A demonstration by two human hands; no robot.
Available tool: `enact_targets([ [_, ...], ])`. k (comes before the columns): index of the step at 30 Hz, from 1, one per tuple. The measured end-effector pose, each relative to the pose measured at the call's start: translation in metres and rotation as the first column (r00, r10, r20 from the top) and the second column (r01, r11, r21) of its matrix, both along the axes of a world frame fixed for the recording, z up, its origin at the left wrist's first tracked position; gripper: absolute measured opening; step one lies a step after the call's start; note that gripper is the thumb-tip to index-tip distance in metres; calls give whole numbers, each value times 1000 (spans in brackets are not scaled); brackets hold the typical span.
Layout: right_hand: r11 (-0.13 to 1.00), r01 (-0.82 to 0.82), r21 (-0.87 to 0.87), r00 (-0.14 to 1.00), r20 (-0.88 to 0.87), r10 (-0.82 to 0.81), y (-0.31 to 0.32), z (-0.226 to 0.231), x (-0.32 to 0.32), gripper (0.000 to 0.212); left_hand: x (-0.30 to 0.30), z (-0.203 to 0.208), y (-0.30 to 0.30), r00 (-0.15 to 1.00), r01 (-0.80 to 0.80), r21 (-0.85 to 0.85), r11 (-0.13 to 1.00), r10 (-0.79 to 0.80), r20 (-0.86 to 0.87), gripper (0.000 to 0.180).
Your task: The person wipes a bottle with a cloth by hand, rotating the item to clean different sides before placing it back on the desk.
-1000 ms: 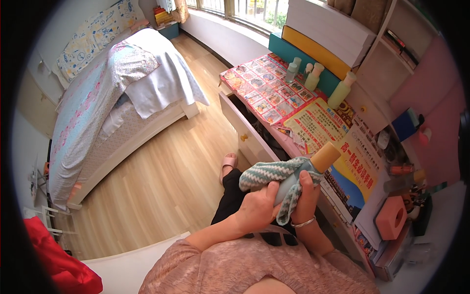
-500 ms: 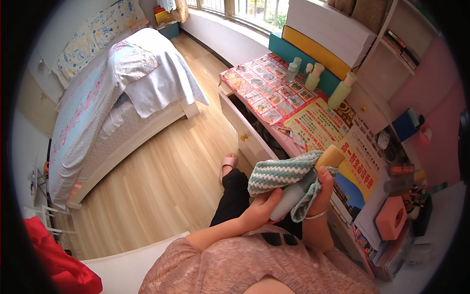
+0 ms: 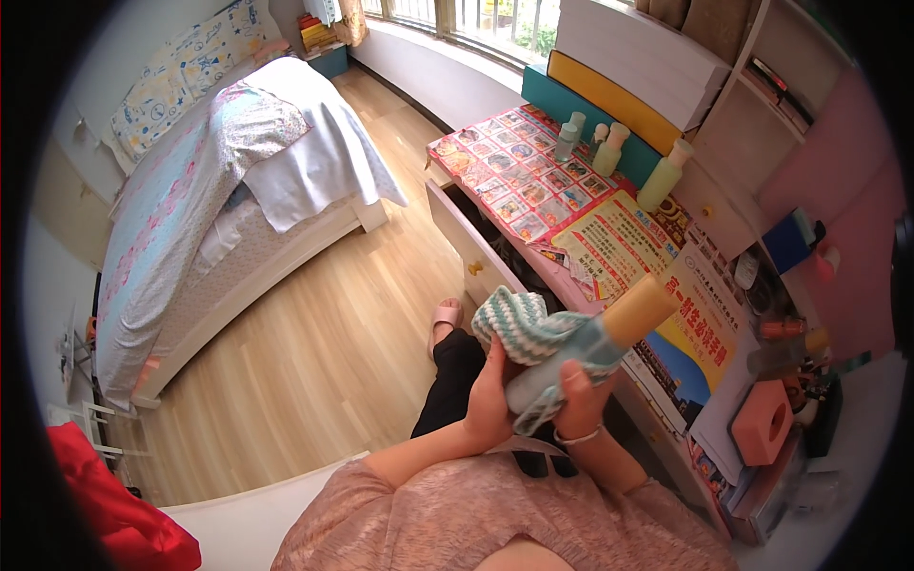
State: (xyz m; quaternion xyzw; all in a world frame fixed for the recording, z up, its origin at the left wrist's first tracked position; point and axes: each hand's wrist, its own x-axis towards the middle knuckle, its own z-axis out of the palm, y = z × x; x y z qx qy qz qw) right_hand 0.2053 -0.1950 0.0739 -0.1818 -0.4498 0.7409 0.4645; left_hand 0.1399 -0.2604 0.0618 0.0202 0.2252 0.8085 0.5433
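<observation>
A frosted grey-blue bottle (image 3: 535, 384) with a tan cap (image 3: 640, 310) is tilted in front of my chest, the cap pointing up and to the right. Around its upper body lies a green-and-white striped knitted cloth (image 3: 514, 324). My left hand (image 3: 487, 400) is closed about the bottle's lower end, thumb raised along the cloth; most of its fingers are hidden. My right hand (image 3: 579, 404) grips the cloth against the bottle's other side, with its thumb showing on top.
To the right stands a desk covered with printed sheets (image 3: 533, 181); its drawer (image 3: 476, 252) is pulled out. Pump bottles (image 3: 665, 176) stand along the desk's back. A pink box with a round hole (image 3: 762, 423) sits near my right arm. A bed (image 3: 228, 181) is at the left.
The bottle has come up nearer, showing more of its cap. My left hand has shifted left and turned thumb-up, while my right hand has slid down and left along the bottle with the cloth.
</observation>
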Motion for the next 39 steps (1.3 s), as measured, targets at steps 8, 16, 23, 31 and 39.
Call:
enact_targets([
  [8,946,-122,301,973,225,54,-19,-26,-8,52,-4,-29,-13,380,-531,-75,844,158,-911,39],
  [16,719,-498,485,850,439,292,14,-16,1,57,-42,-8,-13,307,-443,339,830,496,-812,64],
  [23,586,-702,404,704,518,486,19,-4,0,58,-38,10,-15,445,-89,218,972,234,-864,21],
  [31,871,-469,146,776,540,328,0,-45,-5,60,-27,-8,-9,122,-353,394,848,460,-880,40],
  [39,866,-418,275,789,582,196,4,-43,-5,56,-26,-18,-9,64,-352,285,891,327,-943,42],
])
